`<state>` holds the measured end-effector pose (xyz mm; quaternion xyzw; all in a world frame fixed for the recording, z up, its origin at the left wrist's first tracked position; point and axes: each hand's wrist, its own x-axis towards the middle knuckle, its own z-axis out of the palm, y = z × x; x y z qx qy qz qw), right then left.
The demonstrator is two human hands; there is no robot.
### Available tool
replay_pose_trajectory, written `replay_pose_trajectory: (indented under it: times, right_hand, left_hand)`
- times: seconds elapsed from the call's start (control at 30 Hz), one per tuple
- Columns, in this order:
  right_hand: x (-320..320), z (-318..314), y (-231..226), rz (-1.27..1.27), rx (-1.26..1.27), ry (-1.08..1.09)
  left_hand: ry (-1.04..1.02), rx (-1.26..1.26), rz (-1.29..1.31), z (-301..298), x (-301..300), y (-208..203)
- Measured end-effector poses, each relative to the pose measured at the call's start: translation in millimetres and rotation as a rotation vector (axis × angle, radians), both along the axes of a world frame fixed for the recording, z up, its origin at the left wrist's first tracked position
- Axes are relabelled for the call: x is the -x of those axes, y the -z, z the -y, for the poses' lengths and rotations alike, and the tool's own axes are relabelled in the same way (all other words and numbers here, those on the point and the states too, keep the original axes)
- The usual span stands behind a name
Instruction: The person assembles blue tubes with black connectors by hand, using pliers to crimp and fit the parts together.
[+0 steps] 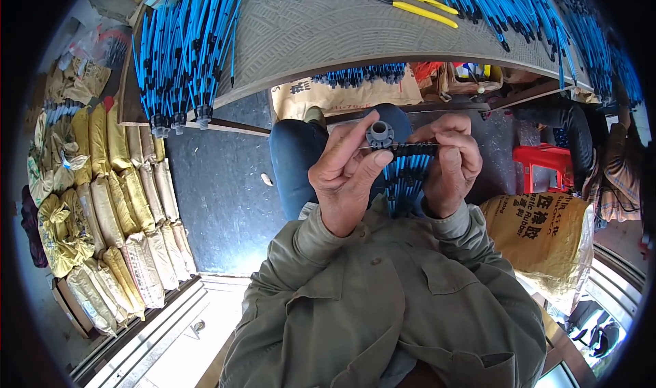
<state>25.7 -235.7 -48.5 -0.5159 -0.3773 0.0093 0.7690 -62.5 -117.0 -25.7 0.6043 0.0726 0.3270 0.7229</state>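
Over my lap, my left hand (345, 173) grips a grey plastic fitting (380, 135) with a round open tube on top and a toothed collar. Its thumb presses against the lower edge. To the right, my right hand (452, 159) pinches a thin dark wire (417, 144) that runs across to the fitting. A row of blue sticks with black sleeves (408, 173) hangs down between the two hands, just under the wire. How the sticks join the wire is too small to make out.
The grey table (294, 43) ahead carries bundles of blue sticks (188, 46) and yellow-handled pliers (417, 7). Stacked sacks (109, 210) stand at left. A red stool (543, 162), a large sack (540, 238) and another person's sleeve (623, 173) are at right.
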Motion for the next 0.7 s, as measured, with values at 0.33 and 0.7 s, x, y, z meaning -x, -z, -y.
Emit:
replay_pose_trajectory:
  times: [0.33, 0.7]
  right_hand:
    - [3, -4, -16, -0.341, 0.252, -0.131]
    - [-3, -6, -5, -0.324, 0.362, -0.213]
  left_hand:
    - [-0.044, 0.171, -0.034, 1, 2, 4]
    - [0.004, 0.195, -0.105, -2, 1, -8]
